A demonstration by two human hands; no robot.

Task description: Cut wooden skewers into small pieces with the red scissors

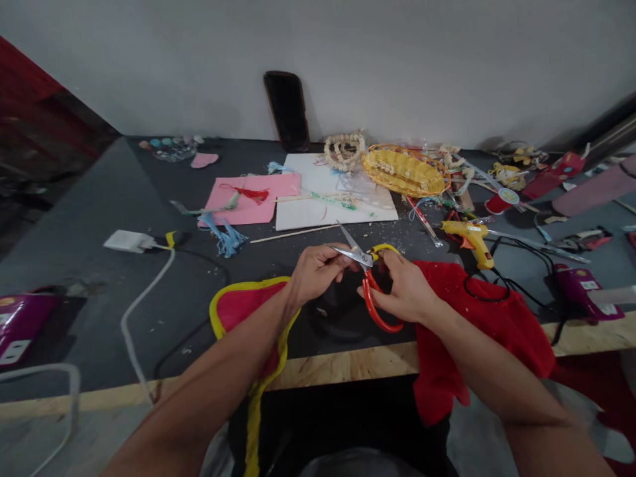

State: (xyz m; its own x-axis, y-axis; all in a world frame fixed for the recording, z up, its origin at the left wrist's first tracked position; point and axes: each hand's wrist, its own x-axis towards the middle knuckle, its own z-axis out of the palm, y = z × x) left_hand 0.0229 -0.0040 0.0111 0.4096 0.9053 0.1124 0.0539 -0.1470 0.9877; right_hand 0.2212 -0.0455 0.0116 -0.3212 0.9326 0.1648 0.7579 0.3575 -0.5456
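Note:
A pair of scissors is in my right hand, blades parted and pointing up and left. One handle loop is red; a yellow part shows by my index finger. My left hand is closed in a pinch at the blades, its fingertips close to the metal; anything held there is too small or hidden to make out. Below my left forearm lies a pink-red cloth with yellow trim, hanging over the table edge. A red cloth lies under my right forearm.
A yellow glue gun with a black cord lies right. Behind are a yellow woven basket, a white board, pink paper, blue tassels and a phone against the wall. A white charger trails its cable left.

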